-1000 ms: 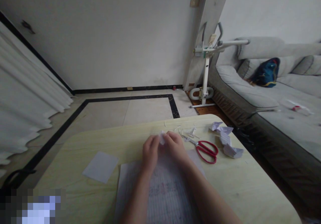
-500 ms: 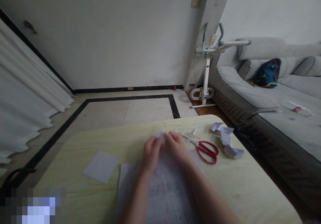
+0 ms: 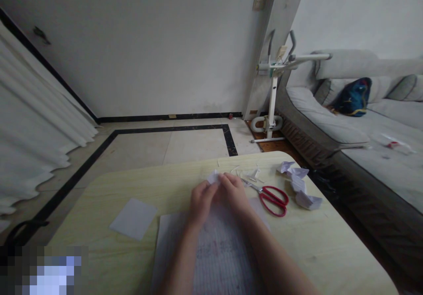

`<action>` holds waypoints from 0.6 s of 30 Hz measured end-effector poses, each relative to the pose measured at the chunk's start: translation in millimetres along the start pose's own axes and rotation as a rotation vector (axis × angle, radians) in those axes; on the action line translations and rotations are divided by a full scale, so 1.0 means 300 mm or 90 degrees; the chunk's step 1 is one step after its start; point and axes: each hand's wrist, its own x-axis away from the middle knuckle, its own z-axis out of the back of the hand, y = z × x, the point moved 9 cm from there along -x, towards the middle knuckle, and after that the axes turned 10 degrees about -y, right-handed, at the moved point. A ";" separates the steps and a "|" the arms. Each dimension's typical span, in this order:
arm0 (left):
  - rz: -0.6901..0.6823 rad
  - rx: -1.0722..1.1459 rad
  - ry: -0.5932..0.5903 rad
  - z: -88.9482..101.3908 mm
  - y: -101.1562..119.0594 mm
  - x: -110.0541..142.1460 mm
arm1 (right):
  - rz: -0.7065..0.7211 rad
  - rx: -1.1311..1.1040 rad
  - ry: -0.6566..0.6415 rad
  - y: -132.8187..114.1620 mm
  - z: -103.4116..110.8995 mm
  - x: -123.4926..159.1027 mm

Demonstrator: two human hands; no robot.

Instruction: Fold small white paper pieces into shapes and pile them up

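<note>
A small piece of folded white paper (image 3: pixel 213 177) is pinched between my two hands above the far part of a lined written sheet (image 3: pixel 218 259). My left hand (image 3: pixel 201 200) is closed on its left side, and my right hand (image 3: pixel 233 191) grips its right side with thumb and fingers. Most of the folded piece is covered by my fingers. Just right of my right hand lie scissors with red handles (image 3: pixel 274 201), their blades pointing at paper scraps (image 3: pixel 254 175). A square of white paper (image 3: pixel 134 219) rests flat to the left.
Several folded paper shapes (image 3: pixel 299 185) sit along the right side of the pale wooden table (image 3: pixel 317 237). Beyond it stand a white exercise machine (image 3: pixel 272 97) and a grey sofa (image 3: pixel 390 123) with a blue bag (image 3: pixel 353 97). A white curtain (image 3: pixel 36 123) hangs at left.
My fingers have shifted slightly on the folded paper, and a bit more of its tip shows between them. Scissors, sheet and other papers stay where they were.
</note>
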 end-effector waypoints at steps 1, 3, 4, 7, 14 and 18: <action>0.002 0.010 0.001 0.001 -0.002 -0.001 | -0.003 0.002 -0.005 0.001 -0.002 -0.001; -0.016 0.000 0.016 0.009 0.008 -0.003 | -0.013 -0.010 -0.020 0.005 -0.007 -0.001; -0.032 -0.011 0.029 0.016 0.017 -0.003 | -0.016 -0.016 -0.025 0.005 -0.008 0.000; -0.070 -0.025 0.065 0.035 0.031 -0.007 | -0.013 -0.005 -0.044 -0.001 -0.013 0.001; -0.036 0.128 0.127 0.068 -0.038 -0.021 | 0.066 -0.103 -0.062 -0.028 -0.017 -0.005; -0.036 0.173 0.132 0.062 -0.036 -0.025 | 0.034 -0.104 -0.147 -0.019 -0.047 -0.005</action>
